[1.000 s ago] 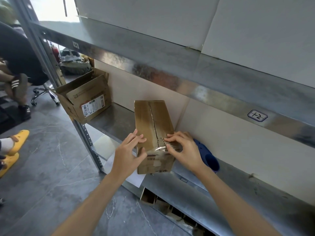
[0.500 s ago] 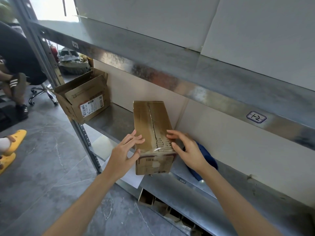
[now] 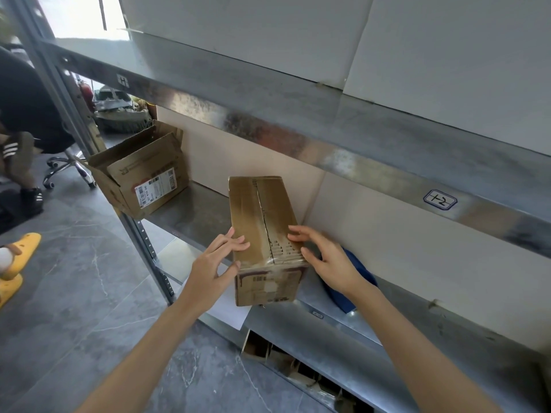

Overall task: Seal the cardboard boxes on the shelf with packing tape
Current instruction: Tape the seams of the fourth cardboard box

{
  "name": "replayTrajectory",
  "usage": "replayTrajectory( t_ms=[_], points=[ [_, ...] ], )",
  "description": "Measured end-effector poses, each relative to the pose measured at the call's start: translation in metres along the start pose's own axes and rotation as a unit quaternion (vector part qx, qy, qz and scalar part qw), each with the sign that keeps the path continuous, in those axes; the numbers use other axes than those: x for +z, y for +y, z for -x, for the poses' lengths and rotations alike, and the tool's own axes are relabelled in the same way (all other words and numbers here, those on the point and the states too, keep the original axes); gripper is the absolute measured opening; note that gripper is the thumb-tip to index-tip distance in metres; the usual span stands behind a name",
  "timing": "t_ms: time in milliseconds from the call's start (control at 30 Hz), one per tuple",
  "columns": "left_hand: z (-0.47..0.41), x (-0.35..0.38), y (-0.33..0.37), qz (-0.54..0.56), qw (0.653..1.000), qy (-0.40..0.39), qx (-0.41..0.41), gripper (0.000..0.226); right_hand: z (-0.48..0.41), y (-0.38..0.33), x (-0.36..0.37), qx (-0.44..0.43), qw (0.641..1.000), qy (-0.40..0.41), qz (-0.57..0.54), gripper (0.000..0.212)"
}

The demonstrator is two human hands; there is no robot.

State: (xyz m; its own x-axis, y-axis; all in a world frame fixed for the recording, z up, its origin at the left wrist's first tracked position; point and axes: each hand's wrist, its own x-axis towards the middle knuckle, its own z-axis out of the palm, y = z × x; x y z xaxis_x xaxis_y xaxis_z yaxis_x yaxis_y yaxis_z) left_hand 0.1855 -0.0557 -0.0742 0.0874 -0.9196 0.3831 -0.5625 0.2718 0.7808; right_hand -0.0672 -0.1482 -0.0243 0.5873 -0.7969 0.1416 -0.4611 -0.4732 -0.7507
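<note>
Between left hand and right hand, both spread, touching its top: long brown cardboard box, at grey metal shelf edge. Risk: uneven push could tip it off.

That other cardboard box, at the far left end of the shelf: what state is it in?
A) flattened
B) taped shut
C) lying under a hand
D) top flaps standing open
D: the left box has its flaps standing open, with no tape across them, and no hand is near it.
</note>
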Motion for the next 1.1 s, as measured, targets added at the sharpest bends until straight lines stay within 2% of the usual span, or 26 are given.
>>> replayTrajectory(
  t_ms=[100,233,367,600,733,1100],
  points=[
    [-0.001,-0.005,0.001,0.009,1.000,-0.028,0.002,0.047,-0.001,-0.003,-0.009,0.019,0.999,-0.044,-0.019,0.054],
    [-0.002,-0.010,0.001,0.008,0.999,-0.051,0.004,0.056,-0.005,-0.001,-0.018,0.029,0.993,-0.111,-0.004,0.082],
    [-0.001,-0.009,0.000,-0.006,0.999,-0.051,0.008,0.062,-0.006,0.005,-0.016,-0.006,0.994,-0.104,0.036,0.090],
    [-0.001,-0.007,-0.002,-0.011,0.999,-0.036,0.022,0.062,-0.006,0.013,-0.001,-0.027,0.998,-0.028,0.042,0.078],
    [-0.001,-0.005,-0.006,-0.010,0.999,-0.030,0.019,0.071,-0.013,0.012,0.000,-0.018,0.999,0.009,0.029,0.068],
    [0.001,0.005,-0.009,-0.012,1.000,0.023,0.015,0.054,-0.009,0.008,0.008,-0.013,0.999,0.045,-0.019,0.052]
  ],
)
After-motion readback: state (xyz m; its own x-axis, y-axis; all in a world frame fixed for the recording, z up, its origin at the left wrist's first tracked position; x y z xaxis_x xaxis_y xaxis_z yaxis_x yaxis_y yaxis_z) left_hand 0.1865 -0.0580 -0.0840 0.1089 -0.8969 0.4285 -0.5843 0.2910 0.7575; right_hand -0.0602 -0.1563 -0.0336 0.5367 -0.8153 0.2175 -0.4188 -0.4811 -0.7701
